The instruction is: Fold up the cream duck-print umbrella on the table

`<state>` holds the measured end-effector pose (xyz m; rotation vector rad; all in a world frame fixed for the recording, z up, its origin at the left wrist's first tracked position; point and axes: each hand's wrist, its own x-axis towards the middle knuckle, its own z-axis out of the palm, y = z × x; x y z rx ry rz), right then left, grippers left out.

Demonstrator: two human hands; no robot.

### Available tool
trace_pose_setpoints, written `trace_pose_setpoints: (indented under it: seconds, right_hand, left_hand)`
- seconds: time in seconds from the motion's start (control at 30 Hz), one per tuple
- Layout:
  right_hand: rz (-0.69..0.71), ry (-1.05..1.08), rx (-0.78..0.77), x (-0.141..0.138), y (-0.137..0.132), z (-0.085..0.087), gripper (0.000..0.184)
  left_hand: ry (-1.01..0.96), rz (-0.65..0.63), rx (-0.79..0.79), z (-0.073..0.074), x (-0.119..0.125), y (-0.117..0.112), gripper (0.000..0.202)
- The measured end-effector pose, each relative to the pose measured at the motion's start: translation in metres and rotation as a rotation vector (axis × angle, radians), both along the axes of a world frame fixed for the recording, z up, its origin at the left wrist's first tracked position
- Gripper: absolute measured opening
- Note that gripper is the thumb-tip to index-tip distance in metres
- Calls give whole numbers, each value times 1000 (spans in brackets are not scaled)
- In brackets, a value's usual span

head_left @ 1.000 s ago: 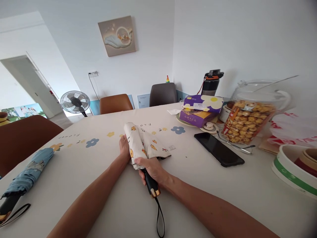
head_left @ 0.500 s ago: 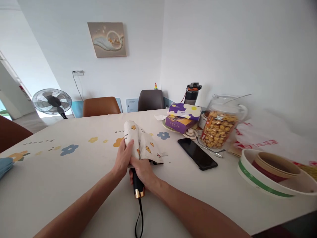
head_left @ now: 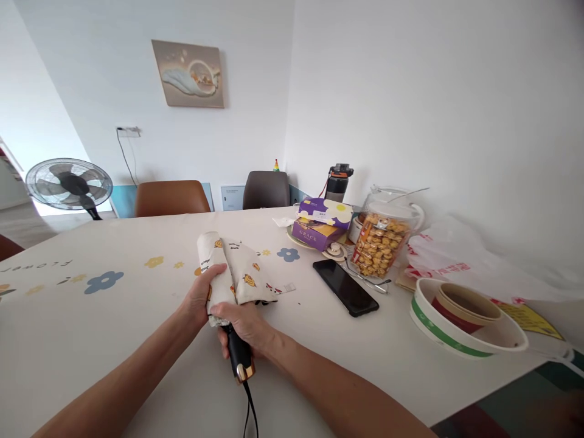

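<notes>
White umbrella w/ small printed figs [head_left: 249,277] is sitting in both hands, ctr-left of view, over the bench [head_left: 150,286]; can't tell if it's touching the top. L hand [head_left: 198,298] is grasping the rolled canopy from its L side, thumb lying across the fabric. R hand [head_left: 249,325] is gripping where canopy meets the blk handle [head_left: 238,350], thumb pressing on the cloth. A loose flap is spreading out to the R; wrist strap [head_left: 249,401] is hanging off the gold-tipped handle end. To the R, blk phone [head_left: 345,288] is lying flat, glasses [head_left: 371,283] just beside it. Behind the glasses, clear jar [head_left: 381,243] w/ wrapped snacks is standing upright; purple box [head_left: 305,236] is sitting L of the jar. Far R, white bowl w/ grn stripe [head_left: 449,334] is holding a smaller brn bowl [head_left: 465,307], plastic bag [head_left: 456,249] lying behind.
</notes>
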<state>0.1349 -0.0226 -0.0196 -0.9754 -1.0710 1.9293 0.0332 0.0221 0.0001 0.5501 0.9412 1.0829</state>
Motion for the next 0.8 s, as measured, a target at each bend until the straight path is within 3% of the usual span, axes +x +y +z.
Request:
trace_pose_setpoints:
  seconds: [0.23,0.47,0.7,0.8]
  right_hand:
    - [-110,60,-47,-3,2,-3,41]
    - [-28,43,-72,1,9,-9,28]
    - [-157,27,-67,-5,6,-6,25]
    - [-253,32,-77,-3,11,-6,24]
  left_hand:
    - [-21,26,-53,-4,-1,4,31]
    - [53,-31,-92,-12,-1,7,31]
    - [159,-78,57,-8,-2,4,35]
    - [305,-11,166,-13,-1,6,36]
